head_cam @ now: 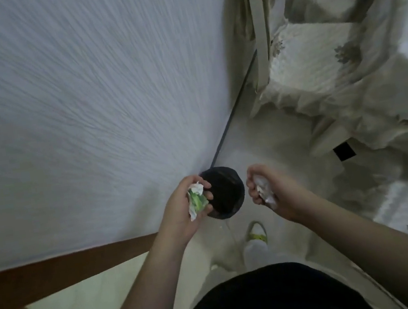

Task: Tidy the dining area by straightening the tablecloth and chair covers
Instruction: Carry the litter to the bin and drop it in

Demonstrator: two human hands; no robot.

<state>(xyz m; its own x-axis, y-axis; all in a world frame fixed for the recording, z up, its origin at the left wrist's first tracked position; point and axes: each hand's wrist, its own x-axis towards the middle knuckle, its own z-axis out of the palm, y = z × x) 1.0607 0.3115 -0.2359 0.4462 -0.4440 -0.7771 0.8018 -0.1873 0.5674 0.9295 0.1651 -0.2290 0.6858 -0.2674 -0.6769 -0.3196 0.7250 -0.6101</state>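
Note:
My left hand (184,209) is closed around a crumpled green and white wrapper (196,199), held at the left rim of a small black-lined waste bin (229,192) on the floor. Just right of the bin, my right hand (268,187) grips a wad of crumpled white paper (264,188). A chair with a pale floral cover (315,60) stands at the upper right. The floral tablecloth (403,89) hangs down beside it along the right edge.
A textured white wall (71,94) fills the left. A dark wooden door frame (57,274) crosses the lower left. My white shoe (255,233) stands on the pale tiled floor (269,145) behind the bin. A dark cable runs along the wall's base.

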